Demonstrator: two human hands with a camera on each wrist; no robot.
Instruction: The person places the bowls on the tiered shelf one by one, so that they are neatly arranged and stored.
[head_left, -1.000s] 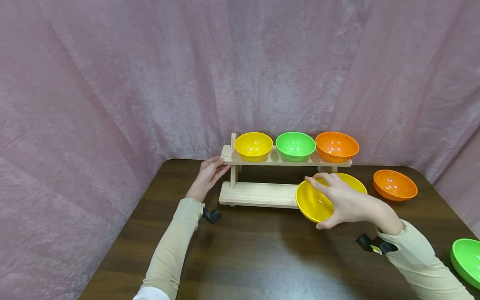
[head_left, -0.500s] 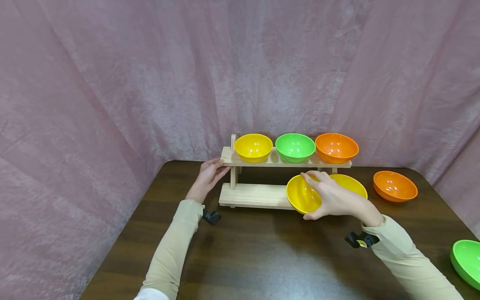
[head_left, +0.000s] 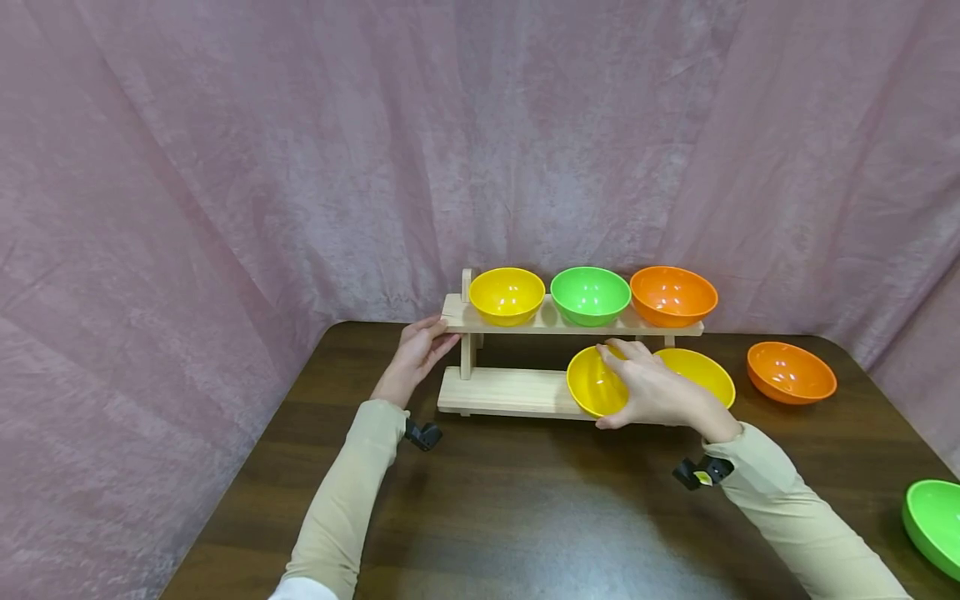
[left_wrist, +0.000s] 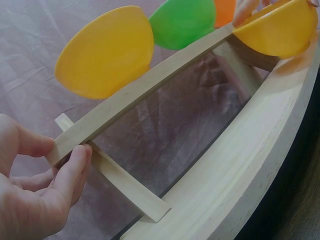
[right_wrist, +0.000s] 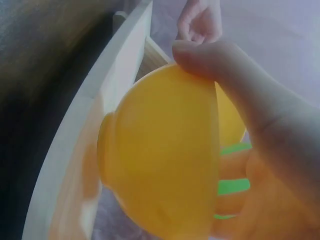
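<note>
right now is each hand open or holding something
Left hand: holding the upper shelf at one end.
Right hand: holding a yellow bowl by its rim.

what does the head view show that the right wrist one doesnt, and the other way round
Only the head view: the upper-row orange bowl, the lone orange bowl on the table, and the green bowl cut off at the frame's right edge.

Only the right wrist view: the foot under the held yellow bowl.

Both: that bowl, the right hand gripping it at the rim, the left hand, and at least part of the wooden rack.
</note>
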